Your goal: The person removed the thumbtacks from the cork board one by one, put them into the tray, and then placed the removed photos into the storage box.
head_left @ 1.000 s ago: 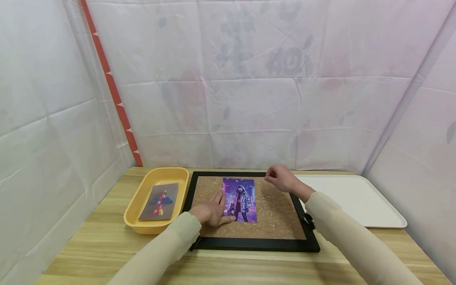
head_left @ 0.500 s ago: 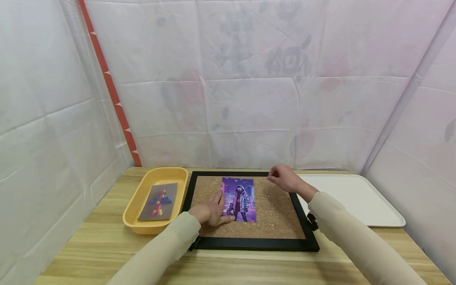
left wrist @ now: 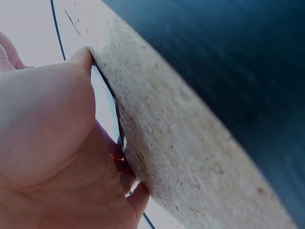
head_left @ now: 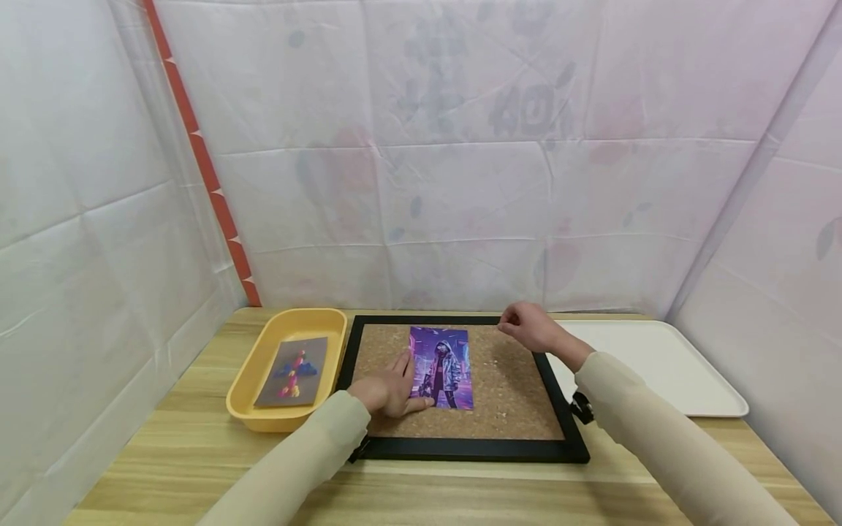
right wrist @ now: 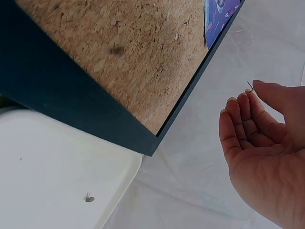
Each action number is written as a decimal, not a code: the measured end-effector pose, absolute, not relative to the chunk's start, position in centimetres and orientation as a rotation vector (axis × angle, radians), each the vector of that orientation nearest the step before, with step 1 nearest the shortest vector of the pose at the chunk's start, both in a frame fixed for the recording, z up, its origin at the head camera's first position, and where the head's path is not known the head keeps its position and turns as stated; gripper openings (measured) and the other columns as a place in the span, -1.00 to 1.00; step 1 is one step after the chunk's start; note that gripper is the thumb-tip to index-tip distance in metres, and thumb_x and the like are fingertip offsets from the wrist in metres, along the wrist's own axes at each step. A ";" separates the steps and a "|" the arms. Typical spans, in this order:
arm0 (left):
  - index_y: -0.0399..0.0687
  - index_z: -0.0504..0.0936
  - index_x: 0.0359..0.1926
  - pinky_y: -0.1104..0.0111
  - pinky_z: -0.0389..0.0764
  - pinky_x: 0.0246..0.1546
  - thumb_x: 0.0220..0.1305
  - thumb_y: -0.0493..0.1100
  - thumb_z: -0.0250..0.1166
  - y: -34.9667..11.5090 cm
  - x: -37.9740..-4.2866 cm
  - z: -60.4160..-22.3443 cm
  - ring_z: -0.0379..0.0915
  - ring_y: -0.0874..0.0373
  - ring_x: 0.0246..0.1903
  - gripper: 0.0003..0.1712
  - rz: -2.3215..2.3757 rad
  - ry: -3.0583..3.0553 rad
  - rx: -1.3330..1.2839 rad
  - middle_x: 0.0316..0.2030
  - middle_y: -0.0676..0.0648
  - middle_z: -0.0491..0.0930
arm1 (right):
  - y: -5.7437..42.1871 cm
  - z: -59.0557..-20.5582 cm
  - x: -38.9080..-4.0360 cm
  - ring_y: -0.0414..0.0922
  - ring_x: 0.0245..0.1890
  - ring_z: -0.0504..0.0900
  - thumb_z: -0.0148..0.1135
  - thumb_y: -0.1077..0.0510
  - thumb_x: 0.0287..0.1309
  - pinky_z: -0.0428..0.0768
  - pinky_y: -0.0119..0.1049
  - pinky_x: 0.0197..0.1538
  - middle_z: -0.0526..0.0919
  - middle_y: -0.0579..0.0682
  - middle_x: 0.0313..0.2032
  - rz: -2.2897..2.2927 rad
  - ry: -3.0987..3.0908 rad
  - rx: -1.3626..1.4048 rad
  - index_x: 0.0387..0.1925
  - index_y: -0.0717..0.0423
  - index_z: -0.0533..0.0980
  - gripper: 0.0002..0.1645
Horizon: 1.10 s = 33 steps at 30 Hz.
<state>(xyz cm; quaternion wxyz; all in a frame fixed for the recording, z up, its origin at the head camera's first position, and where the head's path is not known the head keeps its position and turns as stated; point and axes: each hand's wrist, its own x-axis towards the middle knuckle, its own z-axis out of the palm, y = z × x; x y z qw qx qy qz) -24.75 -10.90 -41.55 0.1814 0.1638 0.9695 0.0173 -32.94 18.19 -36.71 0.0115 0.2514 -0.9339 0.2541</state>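
Observation:
A purple printed picture of a hooded figure (head_left: 454,351) lies on a cork board (head_left: 520,394) with a black frame. My left hand (head_left: 390,387) rests on the picture's lower left side, fingers stretched out and thumb along its bottom edge. Above the board's far right side, my right hand (head_left: 531,326) is raised. The right wrist view shows its thumb and index finger pinching a pushpin (right wrist: 250,86), whose thin needle sticks out; the head is hidden by the fingertips.
To the left stands a yellow tray (head_left: 238,394) holding a grey picture (head_left: 296,372). A white tray (head_left: 651,365) lies at the right, partly behind my right forearm, with a metal pushpin (right wrist: 89,198) in it. White cloth walls (head_left: 408,183) enclose the table.
My right hand has shifted slightly to the right, its pinch kept. The left hand and the picture stay in place.

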 end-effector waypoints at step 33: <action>-0.21 -0.03 0.62 0.13 0.11 0.53 0.47 0.44 -0.03 -10.9 -24.7 -41.4 -0.22 -0.04 0.61 0.06 0.032 2.736 0.455 0.63 -0.18 -0.16 | 21.7 -36.8 -32.9 -0.15 -0.47 0.46 0.19 0.24 0.42 0.47 -0.24 -0.34 0.63 0.09 -0.43 0.799 -2.931 0.736 -0.32 0.29 0.61 -0.80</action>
